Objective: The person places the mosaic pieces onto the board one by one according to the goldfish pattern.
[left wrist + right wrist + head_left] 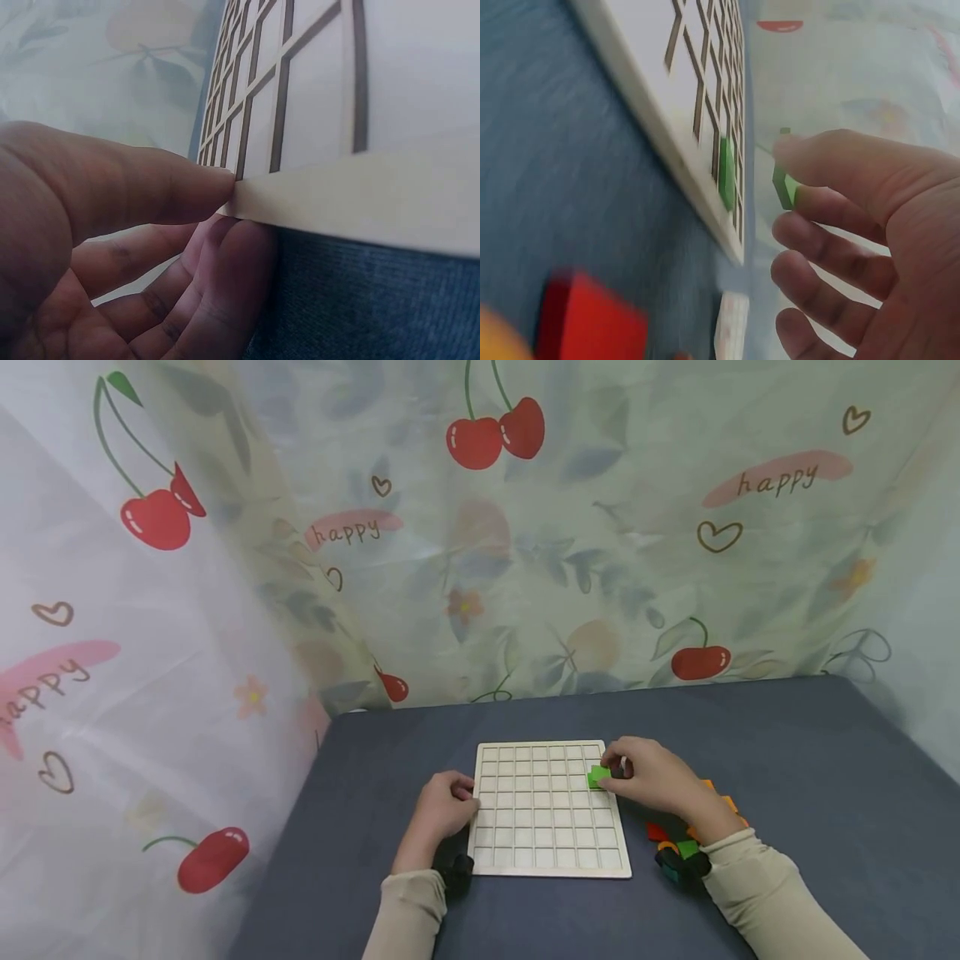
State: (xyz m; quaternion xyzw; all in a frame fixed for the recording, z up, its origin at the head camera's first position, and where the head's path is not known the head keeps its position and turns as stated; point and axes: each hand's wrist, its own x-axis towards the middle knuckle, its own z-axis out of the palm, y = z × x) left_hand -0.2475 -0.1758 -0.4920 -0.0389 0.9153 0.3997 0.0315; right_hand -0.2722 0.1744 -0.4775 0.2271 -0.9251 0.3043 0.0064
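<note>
A pale wooden grid board lies flat on the dark cloth, its surface divided into square cells. My left hand pinches the board's left edge; in the left wrist view the thumb is at the rim and the other fingers curl below it. Over the board's right side, my right hand holds a small green square tile between thumb and finger. A second green tile sits on the grid near the right rim, just under the held one.
Loose coloured pieces lie right of the board, partly hidden by the right wrist: a red block, a green block and several orange ones. A printed cherry curtain hangs behind the table.
</note>
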